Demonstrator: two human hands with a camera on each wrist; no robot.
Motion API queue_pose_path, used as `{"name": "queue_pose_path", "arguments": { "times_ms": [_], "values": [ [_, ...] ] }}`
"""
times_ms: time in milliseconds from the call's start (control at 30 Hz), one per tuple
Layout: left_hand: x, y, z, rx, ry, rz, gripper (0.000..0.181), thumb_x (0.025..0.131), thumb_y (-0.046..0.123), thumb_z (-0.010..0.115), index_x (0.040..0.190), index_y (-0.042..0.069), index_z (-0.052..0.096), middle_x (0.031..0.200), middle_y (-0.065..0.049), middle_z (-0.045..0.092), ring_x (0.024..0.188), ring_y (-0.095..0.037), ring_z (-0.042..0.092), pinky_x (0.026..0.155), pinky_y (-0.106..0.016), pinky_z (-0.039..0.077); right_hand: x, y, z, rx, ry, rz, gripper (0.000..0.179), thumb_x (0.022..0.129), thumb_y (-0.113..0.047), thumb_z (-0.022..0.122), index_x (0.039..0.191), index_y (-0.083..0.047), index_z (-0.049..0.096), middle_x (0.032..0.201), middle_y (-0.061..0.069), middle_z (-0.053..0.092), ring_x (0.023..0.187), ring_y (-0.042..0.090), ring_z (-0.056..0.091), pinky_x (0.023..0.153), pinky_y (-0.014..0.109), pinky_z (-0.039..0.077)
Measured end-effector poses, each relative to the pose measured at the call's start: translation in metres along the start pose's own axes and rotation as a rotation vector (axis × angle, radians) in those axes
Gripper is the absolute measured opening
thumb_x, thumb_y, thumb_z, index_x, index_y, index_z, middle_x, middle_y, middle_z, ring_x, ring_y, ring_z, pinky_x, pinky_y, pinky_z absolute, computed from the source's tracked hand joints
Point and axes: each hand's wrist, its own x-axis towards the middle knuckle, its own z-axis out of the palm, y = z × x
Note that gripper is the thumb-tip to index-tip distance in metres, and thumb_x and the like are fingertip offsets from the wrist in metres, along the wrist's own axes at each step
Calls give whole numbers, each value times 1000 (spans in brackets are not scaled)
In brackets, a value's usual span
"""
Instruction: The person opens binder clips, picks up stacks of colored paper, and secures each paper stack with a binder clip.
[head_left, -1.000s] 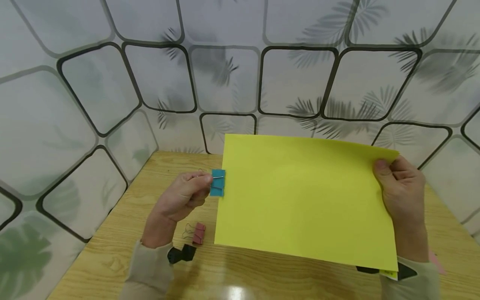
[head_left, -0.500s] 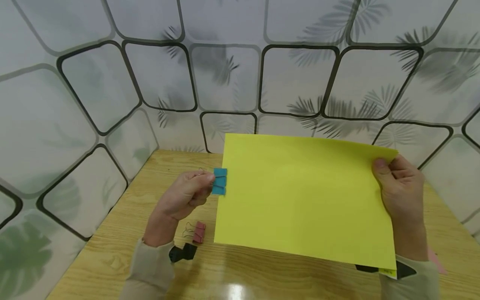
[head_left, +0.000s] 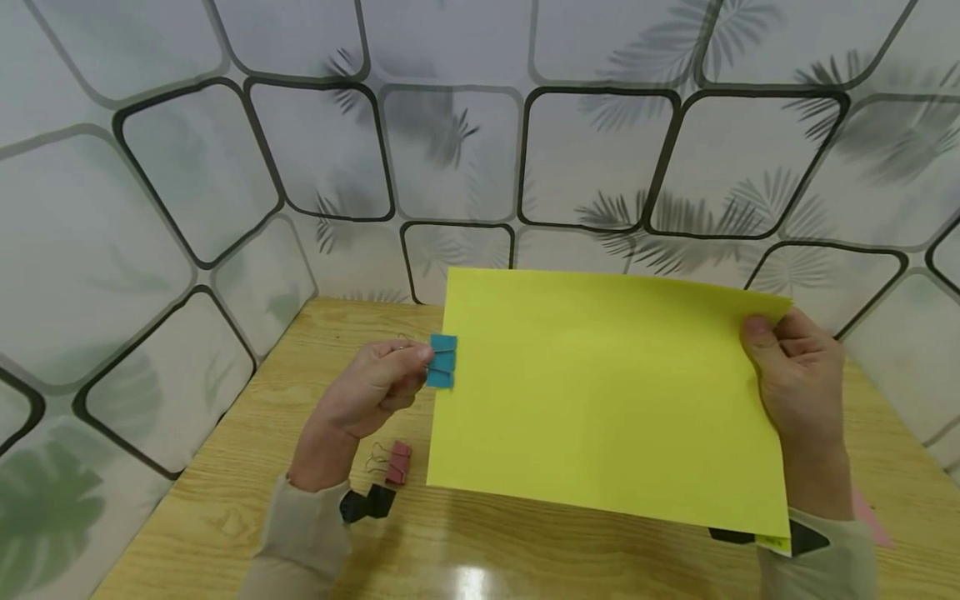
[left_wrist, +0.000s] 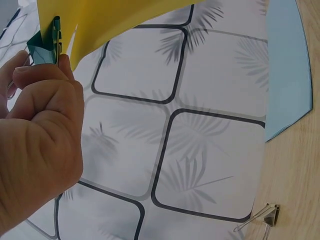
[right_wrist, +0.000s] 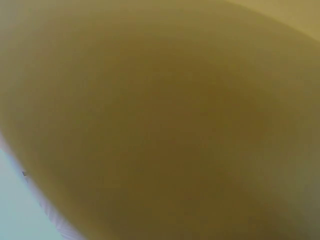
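My left hand (head_left: 378, 379) pinches the wire handles of a blue binder clip (head_left: 442, 361). In the head view the clip overlaps the left edge of a yellow sheet of paper (head_left: 607, 392), a little above the middle of that edge. The left wrist view shows the clip (left_wrist: 44, 48) from the side, at the paper's edge, with a thin light gap between layers of the yellow paper (left_wrist: 110, 20). At the sheet's right edge, near the upper corner, my right hand (head_left: 798, 375) grips it with the thumb in front. The paper is held up above the table, and it fills most of the right wrist view, blurred.
A pink binder clip (head_left: 399, 463) lies on the wooden table (head_left: 247, 442) beside my left wrist. Pink paper (head_left: 870, 521) shows past my right sleeve. The left wrist view has light blue paper (left_wrist: 289, 65) and a binder clip (left_wrist: 270, 215) on the table. Patterned panels (head_left: 450, 158) stand behind.
The left hand and the blue clip have shifted slightly right, farther over the paper's left edge. My right hand has moved a little to the left with the paper's right edge.
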Motion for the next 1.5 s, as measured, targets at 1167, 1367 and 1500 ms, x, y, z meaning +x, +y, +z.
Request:
{"name": "queue_pose_path", "arguments": {
  "times_ms": [1167, 1367, 1500],
  "values": [
    [6, -3, 6, -26, -33, 22, 39, 105, 23, 46, 67, 20, 53, 57, 7, 31, 49, -13, 13, 50, -30, 11, -1, 1, 2, 11, -23, 0, 14, 94, 8, 59, 104, 8, 69, 74, 10, 69, 52, 13, 65, 47, 19, 51],
    [3, 1, 4, 35, 15, 15, 36, 104, 23, 46, 69, 18, 53, 59, 7, 33, 50, -13, 16, 52, -30, 14, -1, 2, 1, 21, -46, -17, 13, 94, 8, 60, 104, 9, 69, 73, 10, 68, 52, 13, 65, 48, 19, 51],
    [-2, 6, 2, 186, 69, -32, 22, 103, 22, 49, 94, 5, 59, 67, 2, 37, 59, -13, 29, 56, -28, 26, 0, 5, 0, 1, -70, -45, 12, 93, 10, 60, 101, 8, 69, 70, 9, 67, 51, 12, 64, 47, 18, 50]
  ]
}}
